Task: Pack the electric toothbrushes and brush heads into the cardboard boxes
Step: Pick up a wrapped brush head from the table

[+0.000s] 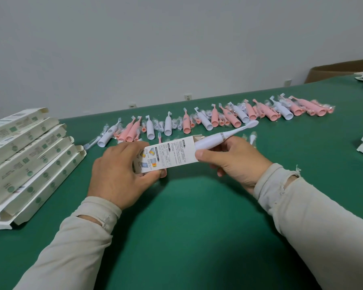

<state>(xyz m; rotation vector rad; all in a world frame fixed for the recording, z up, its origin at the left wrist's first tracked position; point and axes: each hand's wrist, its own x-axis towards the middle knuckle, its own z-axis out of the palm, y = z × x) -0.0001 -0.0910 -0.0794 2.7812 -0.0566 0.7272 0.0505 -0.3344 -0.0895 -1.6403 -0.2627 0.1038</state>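
On the green table, the left hand grips the closed end of a printed box, fingers curled round it. The right hand pinches a white toothbrush half inside the box's open end. The insertion step is underway; next, push it home, probably straight along the box. Its handle end is hidden inside the box.

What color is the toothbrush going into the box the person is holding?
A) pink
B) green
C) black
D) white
D: the white toothbrush sticks out of the open end of the box, its brush head pointing away to the right, while the left hand holds the box and the right hand holds the box's open end around the toothbrush.
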